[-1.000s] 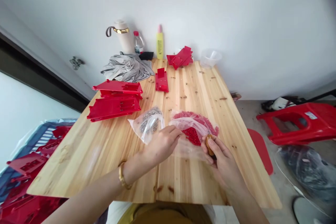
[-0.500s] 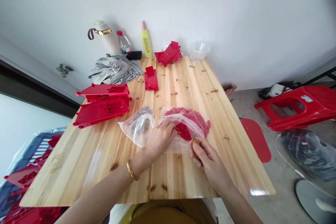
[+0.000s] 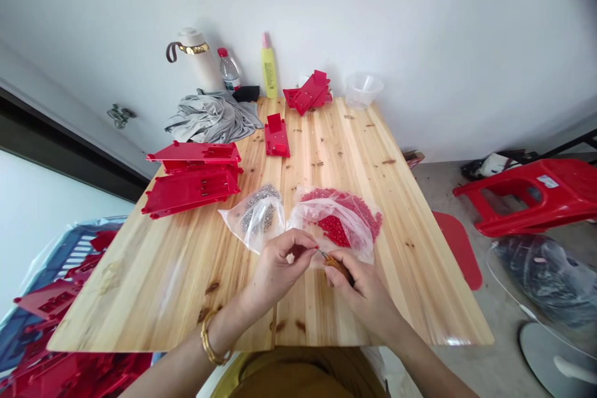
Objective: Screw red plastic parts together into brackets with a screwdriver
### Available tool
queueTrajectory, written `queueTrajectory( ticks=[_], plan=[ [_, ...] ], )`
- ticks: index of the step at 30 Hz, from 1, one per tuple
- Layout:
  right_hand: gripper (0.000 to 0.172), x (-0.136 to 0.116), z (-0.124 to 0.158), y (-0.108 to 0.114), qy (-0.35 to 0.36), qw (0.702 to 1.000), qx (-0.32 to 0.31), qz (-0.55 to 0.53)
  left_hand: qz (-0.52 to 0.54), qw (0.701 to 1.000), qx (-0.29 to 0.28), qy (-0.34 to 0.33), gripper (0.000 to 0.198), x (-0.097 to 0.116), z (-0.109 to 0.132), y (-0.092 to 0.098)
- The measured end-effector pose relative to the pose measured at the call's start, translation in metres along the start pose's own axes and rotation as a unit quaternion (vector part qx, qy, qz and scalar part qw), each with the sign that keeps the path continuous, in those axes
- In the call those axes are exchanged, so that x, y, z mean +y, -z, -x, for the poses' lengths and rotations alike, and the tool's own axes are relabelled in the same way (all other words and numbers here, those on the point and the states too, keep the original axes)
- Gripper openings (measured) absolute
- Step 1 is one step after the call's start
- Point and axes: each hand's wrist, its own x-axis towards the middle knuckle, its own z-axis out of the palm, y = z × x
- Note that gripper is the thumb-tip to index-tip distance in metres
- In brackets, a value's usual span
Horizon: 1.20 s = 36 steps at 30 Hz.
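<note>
Thumb and forefinger of my left hand (image 3: 282,264) pinch a tiny red piece (image 3: 316,248), like those in the bag. My right hand (image 3: 361,289) is wrapped round the amber-brown handle of a small screwdriver-like tool (image 3: 339,266). Its short metal tip points left and meets the red piece, or nearly so. Just beyond my hands lies an open clear plastic bag (image 3: 298,217) with many small red plastic pieces (image 3: 333,231). To its left, a second clear bag (image 3: 233,224) holds small silvery metal parts (image 3: 261,206).
Red plastic panels (image 3: 193,189) are stacked at the table's left; one more panel (image 3: 277,140) and a pile (image 3: 310,93) lie farther back. Grey cloth (image 3: 212,117), a thermos (image 3: 200,65), a bottle (image 3: 228,69), a yellow bottle (image 3: 269,68) and a clear tub (image 3: 362,88) stand along the wall.
My left hand has drawn back from the red pieces' bag with one piece pinched in it. My right hand has turned the tool's tip leftward, and both hands have come together.
</note>
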Motion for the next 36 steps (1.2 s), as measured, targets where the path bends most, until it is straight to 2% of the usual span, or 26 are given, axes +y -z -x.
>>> queueTrajectory(
  ticks=[3, 6, 9, 10, 12, 14, 17, 19, 21, 24, 29, 36],
  plan=[
    [0.018, -0.001, 0.0, -0.001, 0.005, 1.0, -0.002, 0.014, -0.001, 1.0, -0.011, -0.021, 0.008, 0.002, 0.001, 0.002],
    [0.019, -0.001, -0.001, -0.002, 0.009, 1.0, -0.015, 0.019, -0.015, 0.999, -0.035, -0.014, 0.01, 0.007, 0.004, 0.004],
    [0.02, 0.0, -0.004, -0.003, 0.018, 1.0, -0.025, -0.004, -0.032, 0.998, -0.061, -0.006, 0.028, 0.007, 0.005, 0.014],
    [0.02, 0.0, -0.006, -0.003, 0.018, 0.999, -0.022, -0.015, -0.059, 0.997, -0.053, -0.01, 0.03, 0.004, 0.003, 0.02],
    [0.021, 0.001, -0.009, -0.005, 0.01, 0.999, -0.012, -0.036, -0.164, 0.986, -0.016, -0.024, 0.019, -0.005, -0.003, 0.036],
    [0.023, 0.003, -0.013, -0.006, -0.004, 0.998, -0.005, -0.056, -0.316, 0.948, 0.0, -0.032, 0.01, -0.018, -0.013, 0.05],
    [0.024, 0.004, -0.017, -0.008, -0.021, 0.997, -0.006, -0.079, -0.521, 0.851, -0.071, -0.011, 0.017, -0.035, -0.027, 0.06],
    [0.024, 0.004, -0.017, -0.009, -0.021, 0.997, -0.004, -0.079, -0.591, 0.798, -0.118, 0.014, 0.018, -0.041, -0.032, 0.058],
    [0.024, 0.004, -0.017, -0.01, -0.023, 0.997, -0.001, -0.074, -0.611, 0.778, -0.14, 0.03, 0.019, -0.043, -0.035, 0.054],
    [0.026, 0.004, -0.016, -0.01, -0.027, 0.997, -0.004, -0.071, -0.597, 0.789, -0.14, 0.03, 0.02, -0.047, -0.033, 0.053],
    [0.022, -0.001, -0.02, -0.01, -0.005, 0.999, -0.01, -0.052, -0.562, 0.821, -0.103, 0.01, 0.023, -0.057, -0.03, 0.061],
    [0.02, -0.008, -0.024, -0.018, 0.018, 0.999, -0.024, -0.044, -0.597, 0.796, -0.099, 0.011, 0.023, -0.051, -0.031, 0.053]
  ],
)
